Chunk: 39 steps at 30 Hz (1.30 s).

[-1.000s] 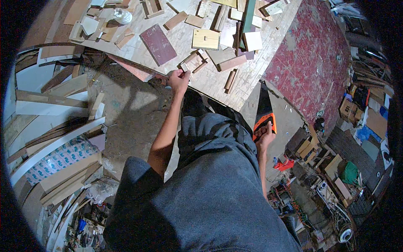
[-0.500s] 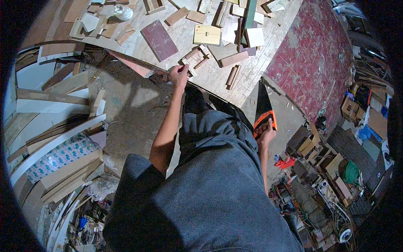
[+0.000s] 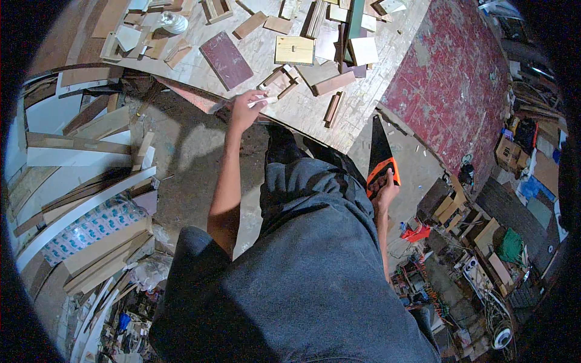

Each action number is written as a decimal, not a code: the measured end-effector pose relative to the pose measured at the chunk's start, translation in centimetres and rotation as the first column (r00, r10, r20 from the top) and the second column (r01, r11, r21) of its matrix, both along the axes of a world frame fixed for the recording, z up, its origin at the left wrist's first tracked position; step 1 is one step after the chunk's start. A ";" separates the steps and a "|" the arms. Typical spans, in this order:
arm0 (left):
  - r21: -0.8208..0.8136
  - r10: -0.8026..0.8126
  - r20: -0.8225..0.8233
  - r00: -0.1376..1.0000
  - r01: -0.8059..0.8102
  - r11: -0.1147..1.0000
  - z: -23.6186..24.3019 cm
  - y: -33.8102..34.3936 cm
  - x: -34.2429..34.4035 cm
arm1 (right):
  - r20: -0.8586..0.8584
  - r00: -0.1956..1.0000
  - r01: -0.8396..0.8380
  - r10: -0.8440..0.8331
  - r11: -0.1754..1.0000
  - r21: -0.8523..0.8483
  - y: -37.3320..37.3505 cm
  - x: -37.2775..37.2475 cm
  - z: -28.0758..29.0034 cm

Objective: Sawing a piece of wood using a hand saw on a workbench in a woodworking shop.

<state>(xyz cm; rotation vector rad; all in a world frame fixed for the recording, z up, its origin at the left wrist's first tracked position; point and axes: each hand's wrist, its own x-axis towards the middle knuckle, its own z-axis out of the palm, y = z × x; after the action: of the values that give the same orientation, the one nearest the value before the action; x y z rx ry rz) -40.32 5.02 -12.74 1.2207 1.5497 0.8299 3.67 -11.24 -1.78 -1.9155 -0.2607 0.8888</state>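
Over the near edge of the workbench (image 3: 339,136), my left hand (image 3: 245,109) is closed on a small pale wooden strip (image 3: 262,101). Just beyond its fingers lies a small open wooden frame (image 3: 280,80), and a dark maroon board (image 3: 226,60) rests flat to the left of that frame. Down at my right side, my right hand (image 3: 384,192) grips the orange and black handle of a handsaw (image 3: 379,145). Its dark blade points away from me, beside the bench corner. Part of the saw handle is hidden by my fingers.
Several wood offcuts (image 3: 334,83), a yellowish panel (image 3: 295,50) and a white bulb-like thing (image 3: 173,22) lie on the bench. Stacked boards (image 3: 78,142) and a bubble-patterned wrapped bundle (image 3: 94,224) stand at left. Scrap, a cardboard box (image 3: 510,154) and cords crowd the right.
My left hand has drawn slightly left from beside the wooden frame, and the pale strip now shows in its fingers. My right hand with the saw has barely moved.
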 end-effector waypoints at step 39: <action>-0.137 0.197 -0.009 0.980 -0.196 0.971 -1.5 3.3 2.6 | -0.002 0.996 0.088 -0.088 0.994 -0.059 -0.2 1.8 -1.2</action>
<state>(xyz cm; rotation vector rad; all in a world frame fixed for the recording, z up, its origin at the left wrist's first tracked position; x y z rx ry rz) -37.77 8.33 -14.26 0.9769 1.7142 0.8369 5.46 -11.44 -2.96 -1.9641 -0.1477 0.8504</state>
